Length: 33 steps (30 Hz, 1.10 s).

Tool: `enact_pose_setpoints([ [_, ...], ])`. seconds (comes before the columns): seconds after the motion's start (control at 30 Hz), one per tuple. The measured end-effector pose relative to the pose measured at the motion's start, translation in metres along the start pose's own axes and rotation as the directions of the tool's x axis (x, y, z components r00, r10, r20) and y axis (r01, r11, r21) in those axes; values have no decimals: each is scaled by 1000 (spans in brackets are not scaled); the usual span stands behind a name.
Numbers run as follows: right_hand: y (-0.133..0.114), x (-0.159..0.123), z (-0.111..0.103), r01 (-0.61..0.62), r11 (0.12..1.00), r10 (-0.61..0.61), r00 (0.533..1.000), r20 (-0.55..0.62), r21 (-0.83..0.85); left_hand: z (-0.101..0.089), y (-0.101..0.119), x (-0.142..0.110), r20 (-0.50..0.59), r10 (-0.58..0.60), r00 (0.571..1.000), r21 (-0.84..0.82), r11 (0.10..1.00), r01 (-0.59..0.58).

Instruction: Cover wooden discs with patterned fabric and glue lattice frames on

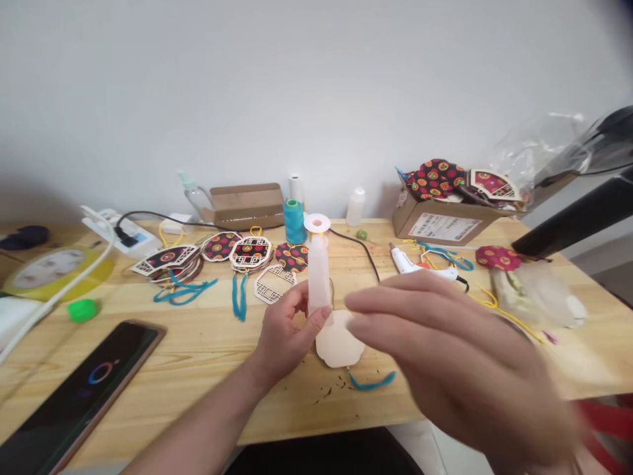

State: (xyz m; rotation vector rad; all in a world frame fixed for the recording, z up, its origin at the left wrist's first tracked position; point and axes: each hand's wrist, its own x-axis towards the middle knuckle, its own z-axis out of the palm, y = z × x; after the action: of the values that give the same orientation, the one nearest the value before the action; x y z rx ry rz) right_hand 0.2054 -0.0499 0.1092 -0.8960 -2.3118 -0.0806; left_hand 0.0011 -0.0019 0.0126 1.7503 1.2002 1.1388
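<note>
My left hand [291, 330] is closed around a translucent white, long narrow object [319, 274], held upright above the table; its exact kind is unclear. Just behind and below it lies a pale scalloped plaque [340, 340] with a blue tassel [372, 381] at its lower edge. My right hand [445, 343] is raised close to the camera, blurred, its fingers stretched out toward the left. Nothing shows in its fingers, though the thumb is hidden. An octagonal wooden lattice frame [275, 285] lies left of the held object.
Behind stand blue thread [295, 223], a white spool [317, 223] and a white dropper bottle [356, 206]. To the right are a glue gun [420, 266] and a cardboard box [440, 224] of patterned pieces. Tasselled ornaments [251, 254] and a phone [84, 396] lie left.
</note>
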Motion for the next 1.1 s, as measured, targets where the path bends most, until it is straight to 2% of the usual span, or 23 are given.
enact_pose_setpoints([
  [0.07, 4, 13, 18, 147, 983, -146, 989, 22, -108, -2, 3, 0, 35, 55, 998, -64, 997, -52],
  [0.17, 8, 11, 43, 247, 918, -205, 965, 162, -312, -2, 4, -1, 120, 59, 991, -207, 978, -33],
  [0.27, 12, 1, 57, 290, 871, -215, 951, 222, -397, -1, 3, -4, 208, 27, 978, -222, 975, 20],
  [0.43, 18, -10, 61, 312, 834, -252, 949, 188, -455, -4, 1, -7, 359, 76, 930, -210, 978, 1],
  [0.5, 24, -15, 61, 293, 846, -243, 956, 166, -446, -5, -1, -6, 322, 52, 945, -271, 962, 40],
  [0.57, 32, -21, 63, 197, 907, -176, 980, 91, -372, -5, -2, -4, 174, -24, 984, -310, 948, 78],
  [0.63, 39, -27, 65, 16, 982, -22, 999, -30, -190, -4, -2, -1, 4, -98, 995, -291, 952, 95],
  [0.7, 44, -32, 67, -196, 980, 200, 970, -138, 39, -4, -1, 0, -71, -95, 993, -194, 978, 80],
  [0.73, 45, -33, 68, -295, 945, 317, 934, -163, 143, -5, 0, 0, -66, -52, 996, -118, 992, 44],
  [0.8, 46, -33, 70, -463, 828, 527, 834, -161, 316, -4, 1, -3, 12, 108, 994, 59, 992, -108],
  [0.83, 46, -31, 70, -521, 754, 610, 781, -134, 400, -3, 1, -6, 75, 206, 976, 135, 967, -214],
  [0.9, 45, -29, 72, -584, 595, 719, 694, -41, 552, 0, 3, -11, 226, 376, 899, 242, 872, -426],
  [1.0, 46, -24, 75, -598, 443, 765, 641, 66, 668, 7, 8, -20, 391, 514, 763, 351, 683, -640],
  [1.07, 45, -21, 76, -604, 417, 769, 633, 92, 679, 11, 14, -26, 414, 552, 724, 421, 589, -690],
  [1.1, 44, -19, 76, -613, 412, 771, 629, 101, 674, 12, 18, -29, 409, 556, 724, 451, 566, -690],
])
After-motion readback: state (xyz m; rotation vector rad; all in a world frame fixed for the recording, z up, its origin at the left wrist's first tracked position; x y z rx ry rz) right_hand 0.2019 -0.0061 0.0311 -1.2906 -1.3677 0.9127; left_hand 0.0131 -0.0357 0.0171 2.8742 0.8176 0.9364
